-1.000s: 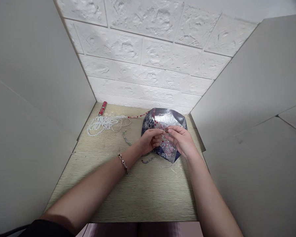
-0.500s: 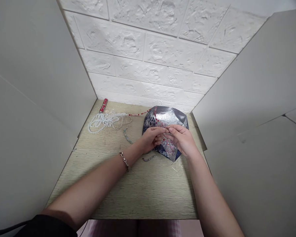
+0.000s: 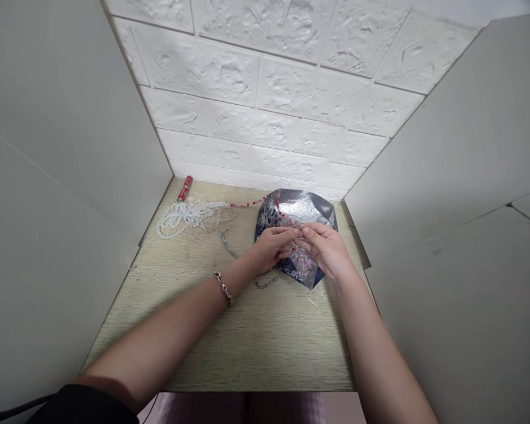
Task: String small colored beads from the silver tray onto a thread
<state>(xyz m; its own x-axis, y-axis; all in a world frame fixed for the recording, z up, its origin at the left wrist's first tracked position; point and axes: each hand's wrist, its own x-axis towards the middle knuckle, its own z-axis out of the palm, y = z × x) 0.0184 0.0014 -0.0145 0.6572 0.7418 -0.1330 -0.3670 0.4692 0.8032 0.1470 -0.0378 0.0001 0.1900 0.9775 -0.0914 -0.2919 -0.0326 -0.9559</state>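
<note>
My left hand (image 3: pixel 270 249) and my right hand (image 3: pixel 325 250) meet over a silver and navy foil pouch (image 3: pixel 295 209), their fingertips pinching at a thin strand of red beads (image 3: pixel 249 204) near the pouch's middle. That strand runs left across the table to a tangle of white bead strands (image 3: pixel 186 218). Pink and clear beads (image 3: pixel 301 262) show in the pouch's lower part, just below my right fingers. A metal chain bracelet (image 3: pixel 223 288) circles my left wrist. A short green bead strand (image 3: pixel 228 242) lies just left of my left hand.
A red cylinder (image 3: pixel 184 188) lies at the far left of the pale wood table (image 3: pixel 265 347). A short grey bead strand (image 3: pixel 266 283) lies near the pouch. White embossed brick panelling stands behind, with white boards at both sides.
The whole view has shifted slightly, with the table sitting a little higher. My hands stay at the pouch with their fingertips close together.
</note>
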